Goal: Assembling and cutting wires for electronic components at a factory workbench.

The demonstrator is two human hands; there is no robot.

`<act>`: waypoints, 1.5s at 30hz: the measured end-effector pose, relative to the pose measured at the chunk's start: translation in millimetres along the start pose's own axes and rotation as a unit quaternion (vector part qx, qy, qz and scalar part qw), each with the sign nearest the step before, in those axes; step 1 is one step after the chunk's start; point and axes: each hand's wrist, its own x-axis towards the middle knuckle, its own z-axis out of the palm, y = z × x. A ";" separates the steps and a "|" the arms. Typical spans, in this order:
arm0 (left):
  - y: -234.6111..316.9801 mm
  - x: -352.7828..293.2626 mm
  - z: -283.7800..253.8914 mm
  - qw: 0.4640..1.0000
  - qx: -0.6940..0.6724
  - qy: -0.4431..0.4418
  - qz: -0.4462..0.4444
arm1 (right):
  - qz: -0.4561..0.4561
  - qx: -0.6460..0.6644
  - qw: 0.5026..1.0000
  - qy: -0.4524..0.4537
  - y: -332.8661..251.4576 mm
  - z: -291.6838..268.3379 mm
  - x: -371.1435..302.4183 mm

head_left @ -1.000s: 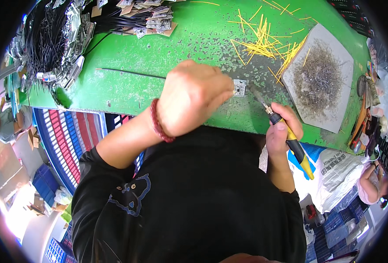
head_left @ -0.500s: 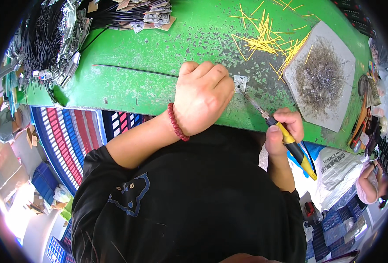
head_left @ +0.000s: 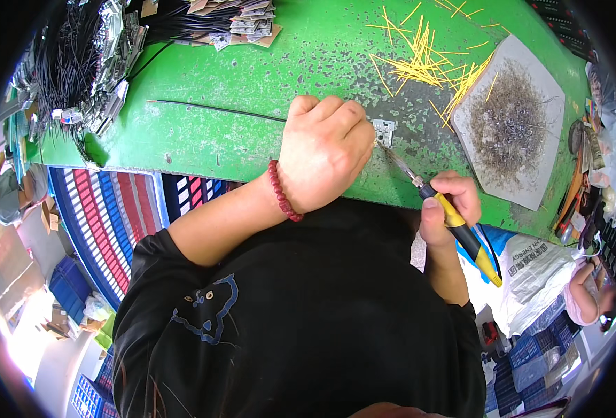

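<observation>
My left hand (head_left: 327,157) is closed in a loose fist over the table, a dark red bead bracelet on its wrist. A thin black cable (head_left: 214,109) runs from the left into its grip; the held end is hidden under the fingers. Just beyond the fingertips, a small white circuit board (head_left: 384,131) lies at the hand's right side. My right hand (head_left: 457,202) grips a yellow and black soldering iron (head_left: 471,244), tilted toward the upper left. Its tip is at the board's lower edge; whether it touches, I cannot tell.
On the worn green table (head_left: 210,150), thin yellow wires (head_left: 423,59) are scattered beside a grey slab (head_left: 485,160) covered in dark residue. Bundled black cables with boards (head_left: 71,70) fill the upper left. A white sack (head_left: 531,279) hangs below the right edge; another person (head_left: 585,299) is far right.
Very little differs. The soldering iron has shifted slightly to the left, while both hands keep nearly the same place and grip.
</observation>
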 end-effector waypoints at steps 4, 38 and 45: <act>-0.8 2.1 -0.1 1.000 -0.005 0.004 0.004 | -0.008 0.009 1.000 0.017 2.8 0.5 -0.1; -186.7 -93.8 -281.3 0.883 0.333 -0.008 -0.331 | -0.026 -0.094 0.994 -0.048 10.7 26.4 30.1; -210.8 -106.7 -276.2 0.917 0.371 0.093 -0.114 | -0.017 -0.092 0.993 -0.066 10.3 27.0 30.2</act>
